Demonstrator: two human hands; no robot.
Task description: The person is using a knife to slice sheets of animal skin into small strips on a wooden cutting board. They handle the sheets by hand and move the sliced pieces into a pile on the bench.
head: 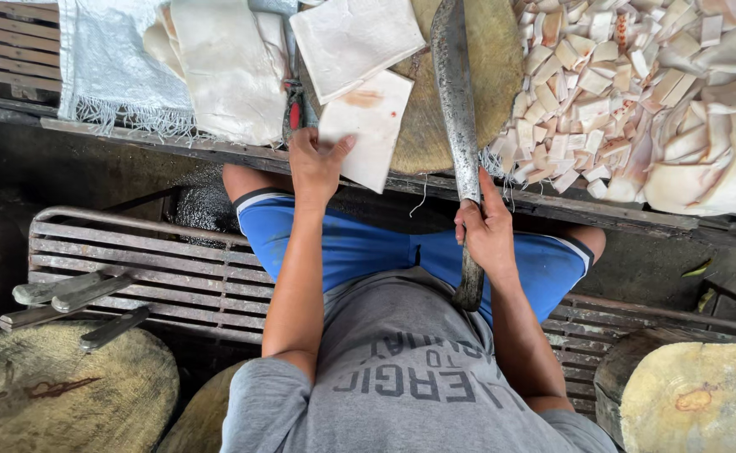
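Note:
My left hand (316, 164) grips the near edge of a pale, flat slab (368, 126) with a reddish stain, which lies partly on a round wooden chopping block (498, 67). A second pale slab (353, 38) overlaps it further back. My right hand (485, 228) is closed around the handle of a long heavy knife (456, 92). Its grey blade lies flat across the block and points away from me, just right of the slabs.
A heap of cut pale chunks (628, 84) fills the surface at the right. Larger pale sheets (229, 67) and white woven cloth (108, 59) lie at the back left. Three knives (74, 302) rest on a metal grate at the left. More round blocks (695, 398) stand close by.

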